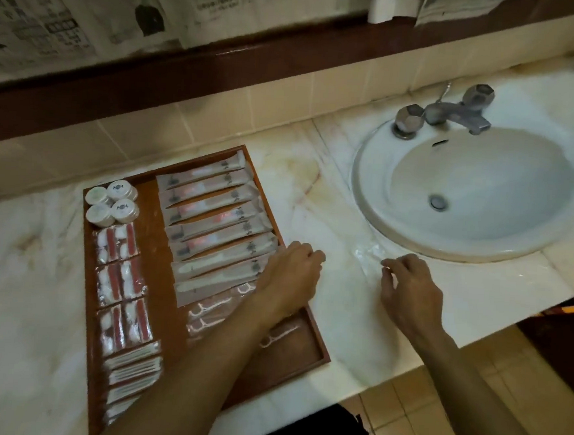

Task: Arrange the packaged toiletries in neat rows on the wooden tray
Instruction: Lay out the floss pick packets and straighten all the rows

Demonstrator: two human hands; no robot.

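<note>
Marble bench (330,199) carries a wooden tray (318,340) on the left and a round sink (374,202) on the right, with a bare strip between them. The tray's near right corner shows bare wood; its far edge lies near the tiled wall. Long toothbrush packets (212,212) lie in a slanted row down the right half, floss picks (209,310) below them. Round white containers (112,201), red-and-white sachets (121,274) and cotton swab packs (133,366) line the left column. The left hand (292,271) rests over the tray's right rim, fingers curled, beside the lowest packets. The right hand (408,292) pinches a clear wrapper (369,254) on the bench near the sink rim.
</note>
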